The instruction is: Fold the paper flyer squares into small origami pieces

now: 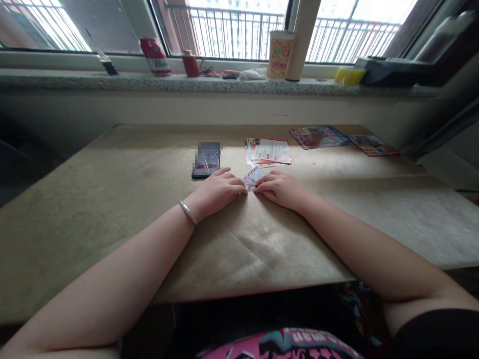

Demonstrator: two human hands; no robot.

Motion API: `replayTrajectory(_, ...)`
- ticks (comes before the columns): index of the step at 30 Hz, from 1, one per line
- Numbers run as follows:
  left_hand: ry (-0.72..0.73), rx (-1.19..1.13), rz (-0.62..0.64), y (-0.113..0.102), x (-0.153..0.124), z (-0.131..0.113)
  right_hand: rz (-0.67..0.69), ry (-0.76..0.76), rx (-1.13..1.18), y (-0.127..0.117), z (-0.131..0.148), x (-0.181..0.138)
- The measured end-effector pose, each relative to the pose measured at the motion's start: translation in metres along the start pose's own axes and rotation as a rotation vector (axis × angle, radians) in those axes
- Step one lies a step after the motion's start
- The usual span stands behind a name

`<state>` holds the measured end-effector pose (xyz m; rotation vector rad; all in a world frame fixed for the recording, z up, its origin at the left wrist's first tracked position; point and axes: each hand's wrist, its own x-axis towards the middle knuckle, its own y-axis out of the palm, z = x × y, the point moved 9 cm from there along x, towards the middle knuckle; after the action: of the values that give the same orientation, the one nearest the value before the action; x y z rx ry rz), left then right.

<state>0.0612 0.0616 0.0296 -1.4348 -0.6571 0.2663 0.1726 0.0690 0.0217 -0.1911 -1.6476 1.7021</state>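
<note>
A small piece of colourful printed paper (pixel 253 178) lies on the table between my two hands, its sides partly covered by my fingers. My left hand (pixel 223 188), with a silver bangle at the wrist, holds the paper's left side with its fingers bent together. At the lower right of the paper, the fingers of my right hand (pixel 280 189) are closed on its edge. Just beyond my left hand lies a dark phone (pixel 208 160) with its screen up. Behind the paper is a loose pile of white and red printed sheets (pixel 270 150).
Glossy printed booklets or sheets (pixel 318 136) lie at the table's far right, with another stack (pixel 374 144) beside them. On the stone windowsill (pixel 224 86) stand a red can (pixel 154 56), a red bottle (pixel 190 64), a patterned cup (pixel 280 55) and a yellow sponge-like block (pixel 350 76).
</note>
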Motion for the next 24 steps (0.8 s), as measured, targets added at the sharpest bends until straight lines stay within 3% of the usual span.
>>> replayTrajectory(16, -0.043, 0.073, 0.013, -0.020, -0.016, 0.025, 0.031, 0.025, 0.013, -0.001, 0.000, 0.000)
replayTrajectory(24, -0.048, 0.125, 0.091, -0.019, -0.022, 0.033, 0.039, 0.025, 0.009, -0.001, 0.001, 0.000)
